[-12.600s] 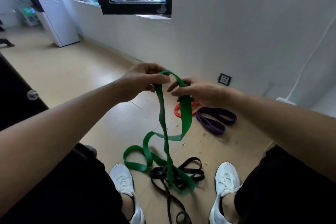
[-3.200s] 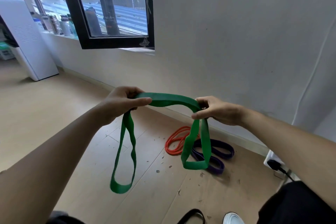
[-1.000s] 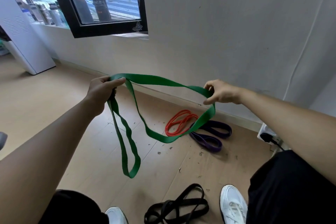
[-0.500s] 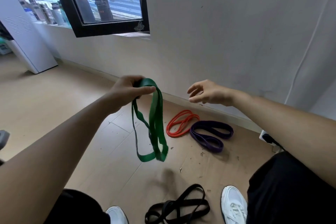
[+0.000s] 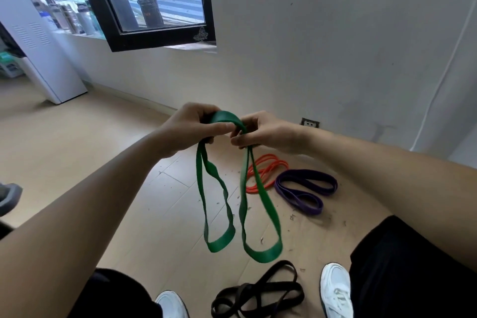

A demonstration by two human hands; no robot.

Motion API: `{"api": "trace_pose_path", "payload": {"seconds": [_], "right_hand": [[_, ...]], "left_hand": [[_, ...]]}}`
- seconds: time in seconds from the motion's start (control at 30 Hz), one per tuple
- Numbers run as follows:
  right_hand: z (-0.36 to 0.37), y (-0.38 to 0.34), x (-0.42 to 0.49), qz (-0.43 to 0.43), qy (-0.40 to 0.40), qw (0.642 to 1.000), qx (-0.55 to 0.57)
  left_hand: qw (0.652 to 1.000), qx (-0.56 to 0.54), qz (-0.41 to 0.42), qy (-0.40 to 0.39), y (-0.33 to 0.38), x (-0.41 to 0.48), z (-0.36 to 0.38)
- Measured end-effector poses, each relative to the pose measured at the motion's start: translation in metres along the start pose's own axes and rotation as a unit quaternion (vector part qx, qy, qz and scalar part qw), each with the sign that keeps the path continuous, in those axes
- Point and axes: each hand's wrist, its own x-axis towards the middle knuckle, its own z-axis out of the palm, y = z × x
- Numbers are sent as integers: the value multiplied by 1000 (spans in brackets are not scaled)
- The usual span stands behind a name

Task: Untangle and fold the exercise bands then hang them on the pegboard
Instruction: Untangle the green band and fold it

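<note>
Wooden floor (image 5: 77, 142) below: both hands, left hand (image 5: 189, 128) and right hand (image 5: 263, 130), pinch the green band (image 5: 242, 214) (two hanging loops); I'd level the loops before folding again.

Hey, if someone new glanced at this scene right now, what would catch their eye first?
The green band, held up mid-frame by the left hand and right hand, with two loops dangling above the floor. Behind it, near the wall, lie an orange band and a purple band. A tangled black band lies by the white shoes.
</note>
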Motion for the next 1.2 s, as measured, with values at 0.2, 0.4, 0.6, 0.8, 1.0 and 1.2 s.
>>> {"api": "trace_pose_path", "payload": {"seconds": [0.2, 0.4, 0.6, 0.8, 1.0, 1.2], "right_hand": [[-19, -13, -8, -42, 33, 997, 56], [-25, -20, -17, -93, 90, 990, 48], [-29, -18, -18, -63, 83, 995, 12], [-18, -10, -15, -43, 58, 997, 19], [3, -7, -10, -32, 34, 994, 97], [15, -4, -9, 13, 20, 990, 138]], "left_hand": [[1000, 11, -9, -3, -2, -4, -3], [999, 23, 27, -10, 0, 0, 3], [997, -61, 38, 33, 8, 2, 6], [988, -136, 26, 68, 19, 6, 20], [985, -145, 37, 84, 25, 8, 25], [977, -175, 47, 113, 31, 7, 20]]}}
